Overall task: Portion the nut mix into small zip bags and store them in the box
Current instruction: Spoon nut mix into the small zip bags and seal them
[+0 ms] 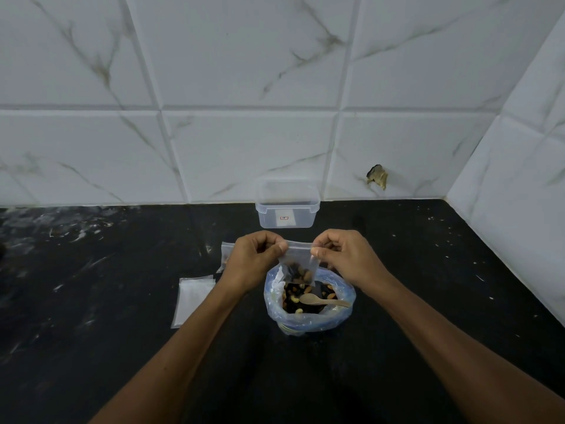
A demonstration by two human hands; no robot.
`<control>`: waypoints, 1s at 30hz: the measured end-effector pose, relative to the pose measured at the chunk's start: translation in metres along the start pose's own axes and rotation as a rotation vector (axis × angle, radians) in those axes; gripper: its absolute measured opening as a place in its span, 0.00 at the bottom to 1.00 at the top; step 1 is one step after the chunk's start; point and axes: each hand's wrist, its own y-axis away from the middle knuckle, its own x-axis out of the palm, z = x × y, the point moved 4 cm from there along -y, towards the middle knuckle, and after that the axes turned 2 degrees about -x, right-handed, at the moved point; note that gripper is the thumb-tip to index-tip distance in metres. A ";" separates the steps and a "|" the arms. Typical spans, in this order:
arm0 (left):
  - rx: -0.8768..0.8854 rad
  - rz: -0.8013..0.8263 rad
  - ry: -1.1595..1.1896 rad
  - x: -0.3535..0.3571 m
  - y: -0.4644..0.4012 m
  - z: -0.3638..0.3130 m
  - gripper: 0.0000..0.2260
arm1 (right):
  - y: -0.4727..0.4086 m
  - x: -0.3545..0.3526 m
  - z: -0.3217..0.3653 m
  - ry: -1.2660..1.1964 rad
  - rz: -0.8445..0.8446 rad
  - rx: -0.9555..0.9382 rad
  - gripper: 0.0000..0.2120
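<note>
Both hands hold one small zip bag up above the counter, each pinching a top corner. The left hand has its fingers curled, thumb and forefinger clamped on the bag's left end of the zip strip; the right hand pinches the right end the same way. The bag hangs upright between them, with a portion of nuts and dark raisins settled in its bottom.

Directly beneath it sits the large bag of nut mix, a bluish clear plastic bag with its rim rolled down, standing on the black countertop. A wooden spoon lies inside on the mix, its handle pointing right.

Left of the big bag, a flat stack of empty zip bags lies on the counter. Behind the left hand, another small bag lies partly hidden; something dark shows in it.

The clear plastic box stands open near the white marble-patterned wall tiles, beyond the hands. A chipped hole marks the tile to its right.
</note>
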 end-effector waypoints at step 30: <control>0.001 -0.100 -0.080 -0.043 0.006 0.024 0.06 | -0.029 0.052 0.021 -0.080 0.147 -0.025 0.02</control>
